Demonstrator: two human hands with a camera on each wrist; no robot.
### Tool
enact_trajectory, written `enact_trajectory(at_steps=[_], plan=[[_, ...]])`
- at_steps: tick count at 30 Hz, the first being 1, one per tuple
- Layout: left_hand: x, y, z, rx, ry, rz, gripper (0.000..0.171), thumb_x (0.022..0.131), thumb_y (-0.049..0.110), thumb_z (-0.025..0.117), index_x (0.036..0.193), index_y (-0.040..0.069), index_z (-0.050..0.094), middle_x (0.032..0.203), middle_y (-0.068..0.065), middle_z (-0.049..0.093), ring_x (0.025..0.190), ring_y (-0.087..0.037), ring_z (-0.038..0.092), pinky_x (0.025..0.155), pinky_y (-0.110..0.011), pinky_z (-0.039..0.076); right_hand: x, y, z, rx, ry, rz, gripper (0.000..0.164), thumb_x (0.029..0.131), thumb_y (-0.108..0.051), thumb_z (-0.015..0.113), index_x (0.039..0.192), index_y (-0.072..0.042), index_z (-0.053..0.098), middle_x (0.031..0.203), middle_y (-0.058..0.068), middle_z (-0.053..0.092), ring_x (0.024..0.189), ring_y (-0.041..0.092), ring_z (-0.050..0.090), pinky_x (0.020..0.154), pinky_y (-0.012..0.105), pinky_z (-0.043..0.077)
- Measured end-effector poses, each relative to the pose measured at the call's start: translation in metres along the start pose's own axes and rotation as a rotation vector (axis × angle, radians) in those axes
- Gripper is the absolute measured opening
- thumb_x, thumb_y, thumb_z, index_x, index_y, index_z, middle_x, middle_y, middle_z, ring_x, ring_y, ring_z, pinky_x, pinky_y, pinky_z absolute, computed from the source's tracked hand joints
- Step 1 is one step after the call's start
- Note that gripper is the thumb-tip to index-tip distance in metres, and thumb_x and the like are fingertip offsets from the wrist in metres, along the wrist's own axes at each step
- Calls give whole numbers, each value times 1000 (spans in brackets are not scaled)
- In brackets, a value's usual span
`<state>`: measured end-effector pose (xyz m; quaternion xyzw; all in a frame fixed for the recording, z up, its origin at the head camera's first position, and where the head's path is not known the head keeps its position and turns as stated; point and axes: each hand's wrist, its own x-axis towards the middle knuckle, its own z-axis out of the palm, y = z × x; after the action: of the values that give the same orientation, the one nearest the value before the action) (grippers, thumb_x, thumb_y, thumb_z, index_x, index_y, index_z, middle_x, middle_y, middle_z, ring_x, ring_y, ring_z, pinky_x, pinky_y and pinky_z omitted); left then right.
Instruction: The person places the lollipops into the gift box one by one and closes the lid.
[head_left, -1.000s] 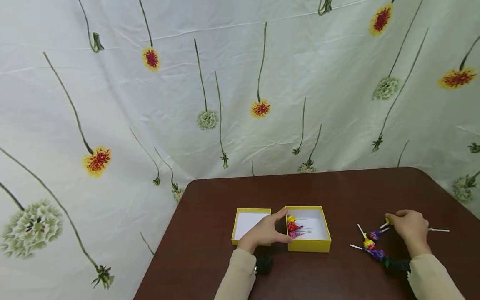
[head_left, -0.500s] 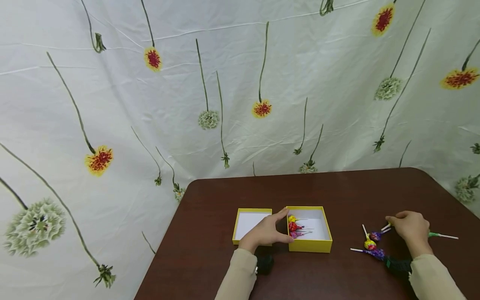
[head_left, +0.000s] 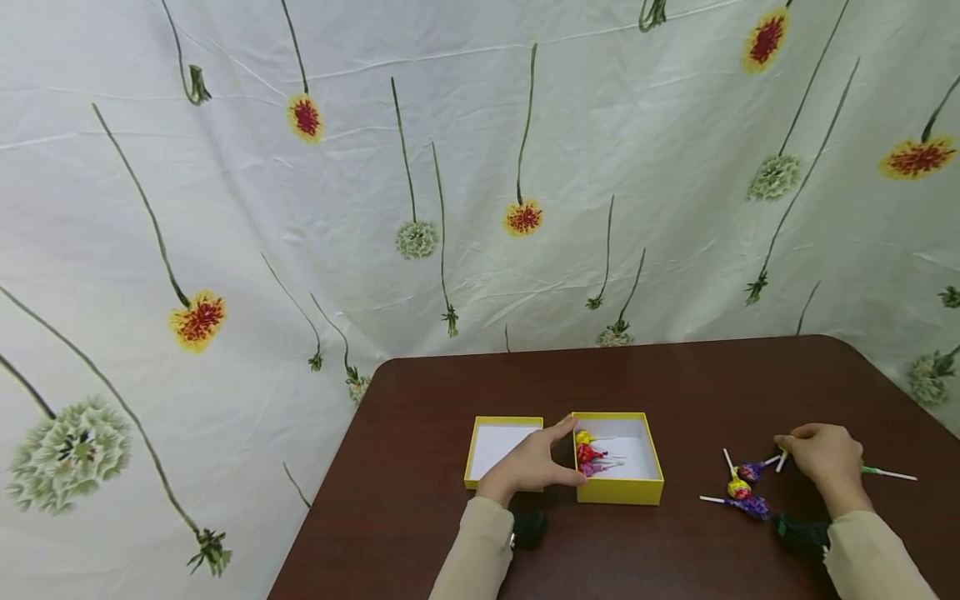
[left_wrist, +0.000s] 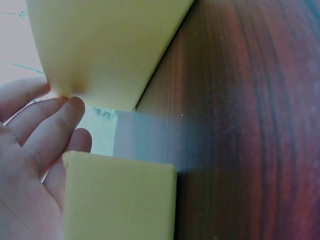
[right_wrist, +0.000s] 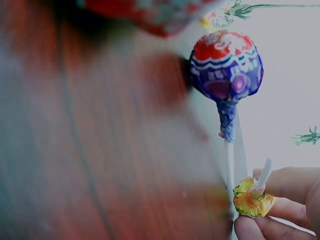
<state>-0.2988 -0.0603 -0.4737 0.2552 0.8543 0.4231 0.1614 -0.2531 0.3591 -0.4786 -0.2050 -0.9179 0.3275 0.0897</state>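
Note:
My left hand [head_left: 528,462] rests against the left side of an uncovered yellow box [head_left: 619,492], thumb near its front corner and fingers near its back corner. Yellow, red and pink lollipops [head_left: 587,452] lie along the box's left inner wall. On the right of the table, my right hand [head_left: 827,458] pinches a yellow lollipop [right_wrist: 254,200] by the wrapper, its white stick sticking out. Just left of that hand lie a purple-and-red lollipop [head_left: 749,472], a yellow-and-red one [head_left: 738,488] and a purple one [head_left: 752,507]. A green lollipop [head_left: 888,473] is partly hidden behind the right hand.
The shallow yellow-rimmed lid [head_left: 495,450] lies white side up just left of the box, partly behind the left hand. Everything sits on a dark brown table [head_left: 420,533]. A white flowered cloth [head_left: 465,275] hangs behind the table's far edge.
The yellow lollipop's stick has turned in my right hand, from pointing left to pointing more toward me. The green lollipop has shifted slightly right. My left hand and the box stay in place.

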Motion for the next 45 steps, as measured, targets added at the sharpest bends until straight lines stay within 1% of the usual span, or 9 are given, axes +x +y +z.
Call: enact_trajectory(at_steps=[8,18,23,27,29,30,36,41,45], plan=[[0,1,-1,0,-7,-4,91,80,35,82,157,26,34,164,9,28,152,-21,28,121,-51,31,-1,-1,-4,13,-15,-22,41,97,-21,60,112,17,63,117,39,59,112,59,42,96,67,30],[0,1,0,-3,-1,6,90,80,33,82,157,24,36,165,7,28,152,-22,29,121,-52,31,-4,-16,-6,20,-9,-88,46,101,-28,58,120,14,63,125,38,58,116,58,43,94,66,33],[0,1,0,4,7,2,91,79,33,82,157,24,36,164,7,29,152,-23,30,120,-52,31,-7,-26,-6,37,15,-142,47,101,-29,59,120,13,64,123,38,59,111,56,46,86,62,38],[0,1,0,8,9,4,91,79,33,82,157,23,35,164,6,31,152,-23,30,120,-52,32,-11,-34,-4,44,23,-169,45,100,-29,61,119,12,65,120,38,62,104,52,50,70,48,46],[0,1,0,9,7,6,91,79,33,82,157,23,35,164,6,31,152,-23,30,120,-52,32,-12,-37,-3,38,18,-191,44,99,-28,63,117,12,66,118,37,63,100,50,53,62,38,45],[0,1,0,10,6,6,91,79,33,82,157,23,35,164,6,30,152,-24,30,120,-52,32,-13,-38,-3,37,14,-201,44,99,-29,63,117,11,67,118,37,63,100,50,53,62,37,45],[0,0,1,6,3,0,91,79,33,82,157,24,36,164,7,29,152,-23,29,120,-52,31,-19,-48,1,34,9,-244,45,99,-31,63,119,9,67,121,38,61,107,56,54,71,53,51],[1,0,1,5,1,-3,90,80,35,82,157,25,36,164,7,30,152,-23,30,120,-52,32,-24,-58,4,50,44,-276,42,98,-28,65,119,8,68,119,36,64,105,54,58,70,52,53],[1,0,0,9,5,-8,90,80,36,82,157,25,36,164,7,31,152,-22,30,120,-51,31,-27,-67,4,85,49,-284,40,96,-30,68,114,6,70,113,33,68,98,48,62,65,43,53]])
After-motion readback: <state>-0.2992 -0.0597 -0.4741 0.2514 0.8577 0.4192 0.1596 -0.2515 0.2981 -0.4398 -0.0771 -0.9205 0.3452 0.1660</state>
